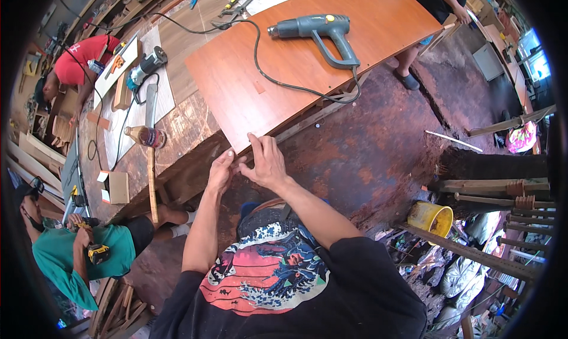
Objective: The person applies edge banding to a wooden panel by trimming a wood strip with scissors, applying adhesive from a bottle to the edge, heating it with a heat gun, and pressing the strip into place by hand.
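A reddish-brown wooden panel [228, 72] lies on the workbench, its near corner jutting toward me. My left hand [221, 172] is closed at that corner, thumb by the edge and fingers partly hidden beneath. Beside it, my right hand [267, 162] grips the panel's near edge, index finger bent over the top and thumb underneath. Whether a thin strip is pinched between the fingers cannot be made out. Farther off on the panel rests a grey-blue heat gun [316, 34], its black cord looping across the surface.
On the scratched workbench [189, 123] at left are a teal power tool [145, 66], a brown glue bottle [145, 136], a handsaw [151, 105] and a small cardboard box [115, 187]. One person in green holds a cordless drill; others stand nearby. A yellow bucket [430, 220] sits right.
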Demonstrator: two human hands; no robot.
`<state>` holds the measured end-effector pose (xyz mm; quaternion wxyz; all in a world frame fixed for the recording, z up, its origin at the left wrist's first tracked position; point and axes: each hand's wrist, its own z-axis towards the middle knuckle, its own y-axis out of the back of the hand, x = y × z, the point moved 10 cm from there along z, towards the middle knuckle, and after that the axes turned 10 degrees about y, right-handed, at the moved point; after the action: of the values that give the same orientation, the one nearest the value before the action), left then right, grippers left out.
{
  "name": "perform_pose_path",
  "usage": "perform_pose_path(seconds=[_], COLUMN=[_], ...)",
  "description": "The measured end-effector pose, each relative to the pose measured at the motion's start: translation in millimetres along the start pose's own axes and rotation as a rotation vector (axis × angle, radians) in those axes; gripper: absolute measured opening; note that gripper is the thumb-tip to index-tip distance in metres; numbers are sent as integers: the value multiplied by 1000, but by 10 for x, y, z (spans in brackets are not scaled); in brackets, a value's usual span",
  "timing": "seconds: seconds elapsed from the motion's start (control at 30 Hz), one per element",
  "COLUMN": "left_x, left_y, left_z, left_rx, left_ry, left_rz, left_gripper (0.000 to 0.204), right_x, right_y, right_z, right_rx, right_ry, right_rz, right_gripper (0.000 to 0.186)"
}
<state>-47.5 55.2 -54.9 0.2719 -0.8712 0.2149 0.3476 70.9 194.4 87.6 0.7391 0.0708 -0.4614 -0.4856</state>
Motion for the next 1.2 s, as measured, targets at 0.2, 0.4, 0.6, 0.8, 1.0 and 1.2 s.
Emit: perform_pose_path(seconds=[0.2, 0.4, 0.6, 0.8, 1.0, 1.2], left_x=[-116, -64, -66, -46, 103, 349], left_y=[-283, -196, -251, -402, -343, -337], left_z=[35, 139, 136, 94, 50, 1], left_rx=[175, 238, 334, 490, 457, 239], left_ry=[144, 238, 299, 279, 244, 235], left_rz=[-221, -205, -248, -272, -383, -488], left_gripper=[42, 36, 35, 39, 37, 35], right_x=[91, 30, 128, 232, 308, 547], right_y=[-76, -92, -146, -193, -183, -302], right_z=[-62, -68, -48, -96, -31, 149], right_rx=[-209, -304, -334, -316, -229, 16], right_ry=[-17, 10, 52, 41, -2, 84], right_rz=[-289, -304, -354, -448, -365, -372], right_gripper=[74, 58, 48, 49, 45, 36])
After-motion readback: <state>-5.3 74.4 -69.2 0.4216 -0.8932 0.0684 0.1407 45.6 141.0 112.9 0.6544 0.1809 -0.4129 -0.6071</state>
